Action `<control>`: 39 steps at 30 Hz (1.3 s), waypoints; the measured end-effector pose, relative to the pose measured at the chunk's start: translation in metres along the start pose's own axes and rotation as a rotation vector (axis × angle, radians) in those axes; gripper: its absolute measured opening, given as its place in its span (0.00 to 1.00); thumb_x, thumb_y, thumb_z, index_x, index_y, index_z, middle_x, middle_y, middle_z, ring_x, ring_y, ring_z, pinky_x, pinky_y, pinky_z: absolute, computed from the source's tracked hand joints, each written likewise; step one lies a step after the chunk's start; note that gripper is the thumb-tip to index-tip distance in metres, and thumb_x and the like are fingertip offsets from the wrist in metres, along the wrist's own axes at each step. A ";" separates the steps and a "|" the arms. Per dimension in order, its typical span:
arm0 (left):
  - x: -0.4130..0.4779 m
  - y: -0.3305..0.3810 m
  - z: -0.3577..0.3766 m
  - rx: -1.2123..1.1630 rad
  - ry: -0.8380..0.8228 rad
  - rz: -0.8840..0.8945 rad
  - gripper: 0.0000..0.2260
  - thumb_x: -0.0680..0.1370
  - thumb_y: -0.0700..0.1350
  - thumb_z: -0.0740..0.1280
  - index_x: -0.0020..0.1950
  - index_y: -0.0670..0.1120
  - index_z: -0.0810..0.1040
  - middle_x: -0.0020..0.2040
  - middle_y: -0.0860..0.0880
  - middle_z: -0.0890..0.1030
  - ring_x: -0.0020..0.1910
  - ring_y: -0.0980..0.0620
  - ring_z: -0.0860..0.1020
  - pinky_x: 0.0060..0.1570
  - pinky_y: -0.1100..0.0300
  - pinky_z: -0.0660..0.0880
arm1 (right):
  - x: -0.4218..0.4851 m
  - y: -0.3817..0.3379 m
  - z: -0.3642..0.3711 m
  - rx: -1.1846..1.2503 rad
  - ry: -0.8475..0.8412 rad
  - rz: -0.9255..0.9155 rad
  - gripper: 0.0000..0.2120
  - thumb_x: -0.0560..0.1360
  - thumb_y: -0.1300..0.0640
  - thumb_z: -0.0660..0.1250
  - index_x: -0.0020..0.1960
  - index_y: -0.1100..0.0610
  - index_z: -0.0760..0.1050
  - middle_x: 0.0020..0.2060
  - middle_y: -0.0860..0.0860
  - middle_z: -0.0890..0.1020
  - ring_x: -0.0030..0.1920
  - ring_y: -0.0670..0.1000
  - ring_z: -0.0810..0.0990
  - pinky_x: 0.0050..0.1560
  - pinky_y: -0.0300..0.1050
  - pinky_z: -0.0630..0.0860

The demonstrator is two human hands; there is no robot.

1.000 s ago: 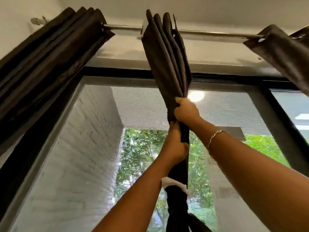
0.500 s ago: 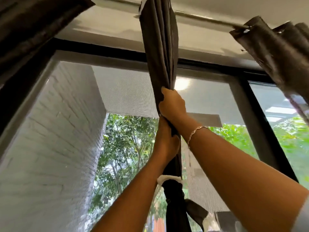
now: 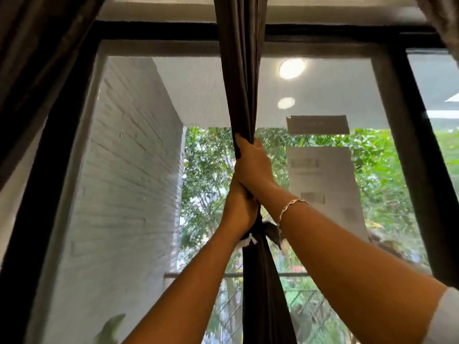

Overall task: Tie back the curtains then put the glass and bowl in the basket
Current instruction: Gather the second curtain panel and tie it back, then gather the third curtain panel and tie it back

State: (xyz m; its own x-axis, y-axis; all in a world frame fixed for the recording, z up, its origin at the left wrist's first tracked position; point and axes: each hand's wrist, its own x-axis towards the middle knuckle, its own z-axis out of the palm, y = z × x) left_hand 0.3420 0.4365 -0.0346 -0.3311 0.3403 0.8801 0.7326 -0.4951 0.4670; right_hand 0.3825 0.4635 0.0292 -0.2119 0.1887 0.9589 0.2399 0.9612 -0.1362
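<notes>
A dark grey curtain [image 3: 239, 70] hangs bunched into a narrow column down the middle of the window. My right hand [image 3: 253, 165] grips it from the right, above my left hand [image 3: 239, 209], which grips it just below. Under my left hand a tie with a white edge [image 3: 248, 240] wraps the bundle, its loose end [image 3: 272, 232] sticking out to the right. Below the tie the curtain [image 3: 263, 294] falls straight down. The glass, the bowl and the basket are out of view.
Another dark curtain [image 3: 37, 58] hangs bunched at the upper left, and a third curtain's edge [image 3: 444, 21] shows at the upper right. Black window frame bars [image 3: 417, 157] cross the pane. Outside are a white brick wall [image 3: 129, 182] and green trees.
The view has tilted downward, so the curtain rod has left the frame. Both hands have slid down the curtain bundle toward the tie and still grip it.
</notes>
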 end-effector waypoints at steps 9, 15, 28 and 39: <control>-0.096 -0.017 0.000 0.349 -0.066 -0.005 0.32 0.80 0.43 0.58 0.76 0.50 0.41 0.70 0.41 0.68 0.57 0.44 0.76 0.48 0.54 0.75 | -0.109 0.021 0.003 0.283 -0.004 0.151 0.30 0.80 0.49 0.56 0.76 0.50 0.45 0.62 0.60 0.71 0.59 0.59 0.73 0.53 0.46 0.70; -0.182 -0.032 -0.001 0.610 -0.184 -0.075 0.32 0.78 0.38 0.60 0.76 0.42 0.44 0.77 0.44 0.48 0.73 0.45 0.60 0.65 0.52 0.68 | -0.204 0.032 0.011 0.121 -0.185 0.187 0.29 0.80 0.46 0.52 0.76 0.53 0.46 0.75 0.59 0.54 0.76 0.58 0.50 0.74 0.55 0.53; -0.401 -0.090 -0.013 1.126 -0.551 -0.038 0.38 0.62 0.47 0.78 0.67 0.33 0.69 0.68 0.32 0.68 0.67 0.35 0.68 0.63 0.41 0.69 | -0.445 0.041 0.004 -0.239 -0.723 0.345 0.30 0.77 0.44 0.48 0.68 0.62 0.69 0.58 0.67 0.77 0.61 0.67 0.75 0.61 0.62 0.69; -0.544 -0.081 -0.021 1.112 -0.923 -0.193 0.37 0.71 0.51 0.71 0.72 0.37 0.60 0.74 0.35 0.58 0.73 0.39 0.59 0.70 0.49 0.51 | -0.586 0.001 -0.039 -0.226 -1.100 0.508 0.32 0.78 0.68 0.53 0.76 0.57 0.42 0.76 0.59 0.45 0.75 0.59 0.38 0.74 0.48 0.48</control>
State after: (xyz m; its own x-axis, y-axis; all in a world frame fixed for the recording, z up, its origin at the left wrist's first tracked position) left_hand 0.4506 0.2751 -0.5496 -0.2979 0.9223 0.2461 0.9361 0.3327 -0.1138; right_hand 0.5443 0.3462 -0.5227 -0.7053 0.7050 0.0746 0.6634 0.6934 -0.2813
